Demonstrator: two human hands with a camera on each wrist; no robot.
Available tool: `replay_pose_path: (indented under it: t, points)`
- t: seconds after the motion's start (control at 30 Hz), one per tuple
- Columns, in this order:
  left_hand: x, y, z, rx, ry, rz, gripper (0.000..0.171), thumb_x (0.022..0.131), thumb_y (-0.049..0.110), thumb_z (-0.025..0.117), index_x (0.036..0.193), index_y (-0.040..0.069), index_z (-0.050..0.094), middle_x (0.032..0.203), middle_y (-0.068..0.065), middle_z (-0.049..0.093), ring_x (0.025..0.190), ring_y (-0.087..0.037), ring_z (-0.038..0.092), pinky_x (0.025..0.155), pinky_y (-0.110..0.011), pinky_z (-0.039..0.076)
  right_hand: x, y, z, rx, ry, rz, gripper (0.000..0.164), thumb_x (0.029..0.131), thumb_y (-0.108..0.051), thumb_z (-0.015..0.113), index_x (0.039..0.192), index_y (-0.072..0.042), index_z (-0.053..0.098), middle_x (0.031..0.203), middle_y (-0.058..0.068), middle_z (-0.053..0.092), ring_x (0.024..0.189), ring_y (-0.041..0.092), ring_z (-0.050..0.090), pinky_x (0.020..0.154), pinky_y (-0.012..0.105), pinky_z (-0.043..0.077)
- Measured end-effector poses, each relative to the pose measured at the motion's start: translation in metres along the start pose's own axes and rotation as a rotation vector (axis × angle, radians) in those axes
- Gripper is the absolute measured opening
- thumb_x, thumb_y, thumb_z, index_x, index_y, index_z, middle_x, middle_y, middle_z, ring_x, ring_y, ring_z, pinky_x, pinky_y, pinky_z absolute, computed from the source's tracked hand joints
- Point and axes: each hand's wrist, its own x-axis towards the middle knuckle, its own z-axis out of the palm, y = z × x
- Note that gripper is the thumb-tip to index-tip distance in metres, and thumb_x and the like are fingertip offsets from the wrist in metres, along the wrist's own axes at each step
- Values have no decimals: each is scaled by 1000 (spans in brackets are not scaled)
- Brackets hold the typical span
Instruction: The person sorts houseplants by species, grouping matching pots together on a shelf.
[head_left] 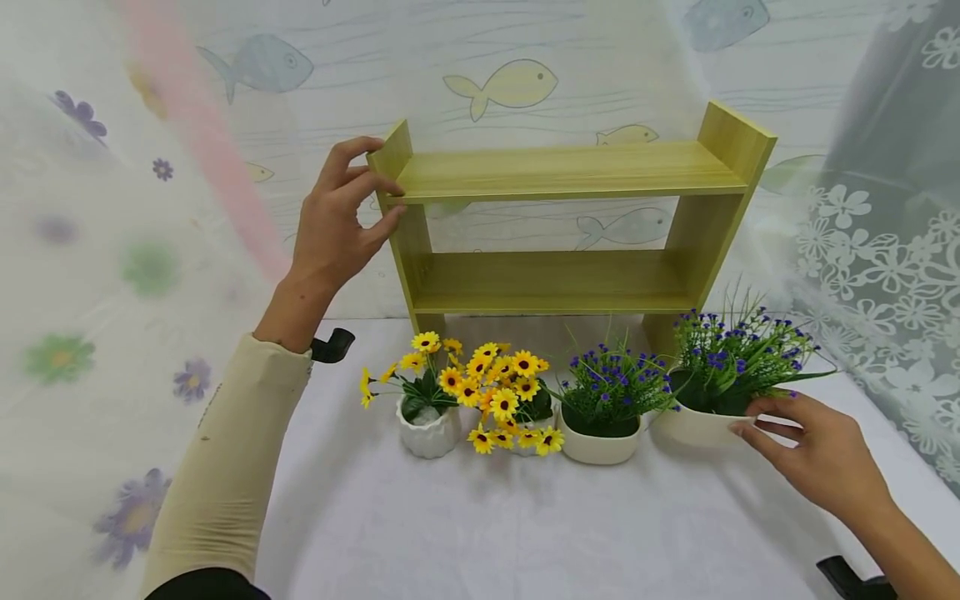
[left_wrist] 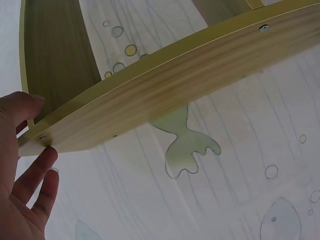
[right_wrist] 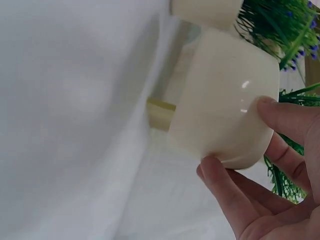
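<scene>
Across the white cloth (head_left: 480, 533) stood four potted plants in a row, with one wooden shelf unit (head_left: 570, 177) behind them. Two of the plants bore yellow blooms with dark centres: one in a white pot (head_left: 429, 437) at the row's left end, and a second yellow-flowered plant (head_left: 504, 404) just beside it, its blooms hiding much of its own pot. The other two bore small violet-blue flowers, one in a cream pot (head_left: 600, 448) third along, the last in a right-end cream pot (head_left: 701, 429).

The shelf unit stood upright on the cloth, its two horizontal boards set between two side panels; on the outer face of the left panel (left_wrist: 165, 82), two screw heads (left_wrist: 264, 28) showed clearly.

Two hands were at work. The left hand (head_left: 337, 221) was only partly open, bent about the top front corner of the left panel, pinching it with digits to either side of the wood. The right hand (head_left: 825, 458) was also part-closed, its thumb and fingers a pot wall apart, pinching the right-end cream pot near its rim. That pot was in front of the unit's right side, near its cream neighbour; whether its base touched the cloth could not be told.

One beige sleeve (head_left: 225, 467) covered the left forearm, and behind everything hung a pale fish-printed sheet (head_left: 420, 46).
</scene>
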Motion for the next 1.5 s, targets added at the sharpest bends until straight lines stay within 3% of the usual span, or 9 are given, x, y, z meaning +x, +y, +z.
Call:
replay_pose_path:
  t: [0.23, 0.5, 0.63, 0.73, 1.17, 1.33, 1.5]
  points:
    - [-1, 0, 2, -5, -6, -1, 11, 95, 7, 74, 105, 9, 76, 158, 4, 47, 129, -29, 64, 101, -50, 55, 12, -10, -18, -31, 14, 8, 22, 78, -10, 93, 89, -19, 76, 94, -1, 68, 96, -32, 45, 69, 0, 45]
    - [-3, 0, 5, -26, 6, -13, 12, 94, 4, 73, 105, 8, 75, 160, 6, 45, 124, -29, 66, 96, -51, 56, 35, -27, -33, -57, 33, -67, 22, 78, -6, 92, 91, -11, 76, 91, 4, 71, 98, -29, 43, 74, -4, 41]
    - [-3, 0, 6, -27, -4, -21, 14, 94, 4, 72, 106, 8, 75, 161, 7, 44, 125, -28, 65, 97, -49, 56, 45, -36, -42, -110, 18, -73, 22, 79, -10, 92, 95, -8, 77, 93, 7, 71, 92, 8, 73, 70, -3, 41]
    - [-2, 1, 7, -29, -8, -23, 14, 94, 4, 72, 107, 8, 75, 161, 8, 43, 125, -27, 66, 98, -49, 56, 52, -42, -49, -158, -1, -76, 25, 80, -14, 92, 97, -5, 77, 94, 12, 71, 91, 44, 72, 68, -3, 39]
    - [-5, 0, 7, -11, 7, -39, 14, 93, 2, 70, 107, 7, 74, 162, 7, 41, 122, -30, 66, 90, -50, 55, 91, -74, -73, -202, 16, -120, 32, 81, -18, 92, 102, 0, 76, 100, 19, 72, 96, 47, 72, 69, 1, 40]
    - [-6, 2, 8, -4, 3, -49, 14, 94, 4, 69, 107, 6, 73, 162, 5, 41, 123, -32, 66, 85, -48, 55, 105, -92, -78, -169, 1, -104, 34, 86, -24, 89, 106, 0, 76, 106, 21, 72, 102, 48, 71, 72, -5, 30]
    - [-6, 2, 9, 6, 9, -46, 14, 93, 3, 70, 107, 6, 73, 162, 5, 41, 121, -33, 67, 78, -47, 54, 123, -110, -80, -126, -18, -125, 34, 88, -27, 88, 109, -3, 77, 111, 17, 73, 102, 47, 74, 74, -6, 31]
